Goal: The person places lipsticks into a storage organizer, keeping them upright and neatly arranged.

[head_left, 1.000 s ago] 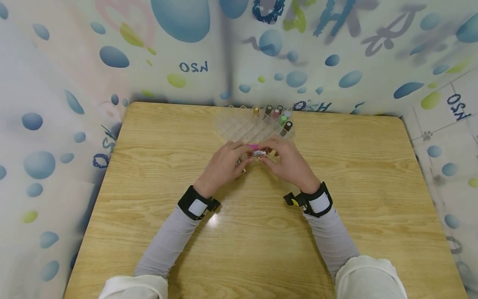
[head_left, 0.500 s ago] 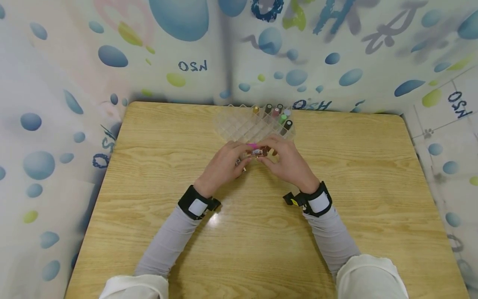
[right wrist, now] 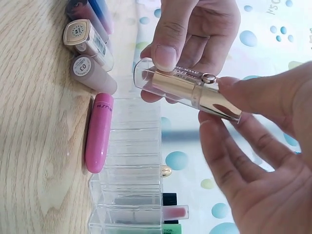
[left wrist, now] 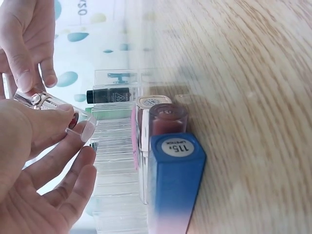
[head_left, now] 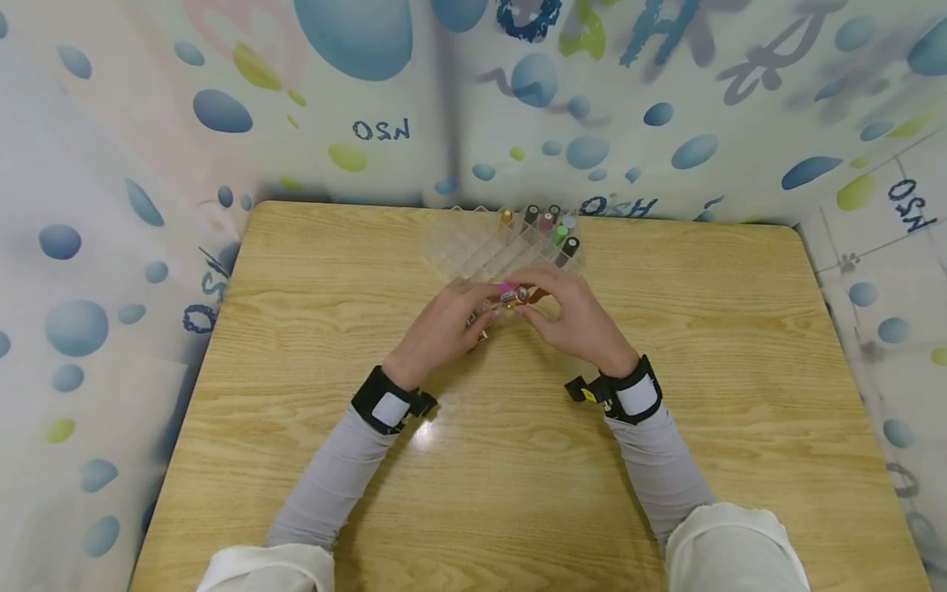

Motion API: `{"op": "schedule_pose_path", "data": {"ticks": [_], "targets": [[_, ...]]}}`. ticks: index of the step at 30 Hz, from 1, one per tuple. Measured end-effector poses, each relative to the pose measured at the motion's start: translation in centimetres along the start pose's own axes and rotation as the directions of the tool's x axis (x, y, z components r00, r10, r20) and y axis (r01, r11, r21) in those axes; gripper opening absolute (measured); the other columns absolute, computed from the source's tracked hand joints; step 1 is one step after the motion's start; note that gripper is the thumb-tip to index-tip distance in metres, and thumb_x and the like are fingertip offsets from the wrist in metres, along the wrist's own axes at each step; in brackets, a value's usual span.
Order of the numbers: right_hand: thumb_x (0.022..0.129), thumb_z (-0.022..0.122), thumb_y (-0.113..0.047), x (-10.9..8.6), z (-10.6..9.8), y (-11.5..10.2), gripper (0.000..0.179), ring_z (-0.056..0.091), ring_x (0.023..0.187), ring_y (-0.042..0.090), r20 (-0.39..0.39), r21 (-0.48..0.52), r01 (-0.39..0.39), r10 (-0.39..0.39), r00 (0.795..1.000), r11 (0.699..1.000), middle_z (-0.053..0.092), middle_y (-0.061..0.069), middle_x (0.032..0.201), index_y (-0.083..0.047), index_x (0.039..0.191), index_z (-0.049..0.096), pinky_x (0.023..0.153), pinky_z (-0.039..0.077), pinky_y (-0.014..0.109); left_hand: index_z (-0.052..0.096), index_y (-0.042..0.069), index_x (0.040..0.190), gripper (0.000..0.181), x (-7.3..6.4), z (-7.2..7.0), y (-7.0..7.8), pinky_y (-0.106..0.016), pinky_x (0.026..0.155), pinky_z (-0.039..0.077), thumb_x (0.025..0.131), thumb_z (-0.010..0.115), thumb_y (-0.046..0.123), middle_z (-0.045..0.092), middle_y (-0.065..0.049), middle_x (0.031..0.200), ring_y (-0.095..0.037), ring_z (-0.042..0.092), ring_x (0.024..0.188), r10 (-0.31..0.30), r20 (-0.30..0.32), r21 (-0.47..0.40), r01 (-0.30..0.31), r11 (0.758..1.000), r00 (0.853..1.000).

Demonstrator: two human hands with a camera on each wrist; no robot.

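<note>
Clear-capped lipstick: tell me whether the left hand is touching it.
Touching: the right wrist view plainly shows the left hand with its thumb lying on the clear-capped lipstick.

Rack point(head_left: 473, 251): on the table point(head_left: 488, 493), before the wall point(head_left: 473, 107)
Tubes point(head_left: 570, 247): in the rack, mostly right
Lipstick point(right wrist: 187, 91): between left hand point(head_left: 440, 325) and right hand point(head_left: 577, 316)

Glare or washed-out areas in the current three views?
Head: small glare spot on the table, near the left wrist strap; left wrist: patches of wall washed out pale, blue box label readable; right wrist: bright reflections on the gold lipstick.
</note>
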State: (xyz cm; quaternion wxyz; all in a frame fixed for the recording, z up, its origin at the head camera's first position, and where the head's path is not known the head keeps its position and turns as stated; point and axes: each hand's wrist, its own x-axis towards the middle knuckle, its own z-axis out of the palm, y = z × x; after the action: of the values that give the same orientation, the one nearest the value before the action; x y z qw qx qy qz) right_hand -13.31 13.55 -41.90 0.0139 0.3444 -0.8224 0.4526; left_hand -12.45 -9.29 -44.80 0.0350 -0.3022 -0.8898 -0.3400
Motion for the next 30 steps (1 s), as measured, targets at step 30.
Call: {"op": "schedule_pose_path", "data": {"ticks": [30], "targets": [[0.090, 0.077, -0.006, 0.17, 0.20, 0.27, 0.033, 0.068, 0.101, 0.014, -0.067, 0.099, 0.076, -0.070, 0.995, 0.992, 0.075, 0.007, 0.112, -0.008, 0.123, 0.074, 0.081, 0.059, 0.038, 0.060, 0.007, 0.145, 0.044, 0.07, -0.08, -0.06, -0.038, 0.098, 0.052, 0.103, 0.061, 0.019, 0.069, -0.008, 0.135, -0.023, 0.065, 0.113, 0.038, 0.042, 0.018, -0.038, 0.999, 0.998]]}}
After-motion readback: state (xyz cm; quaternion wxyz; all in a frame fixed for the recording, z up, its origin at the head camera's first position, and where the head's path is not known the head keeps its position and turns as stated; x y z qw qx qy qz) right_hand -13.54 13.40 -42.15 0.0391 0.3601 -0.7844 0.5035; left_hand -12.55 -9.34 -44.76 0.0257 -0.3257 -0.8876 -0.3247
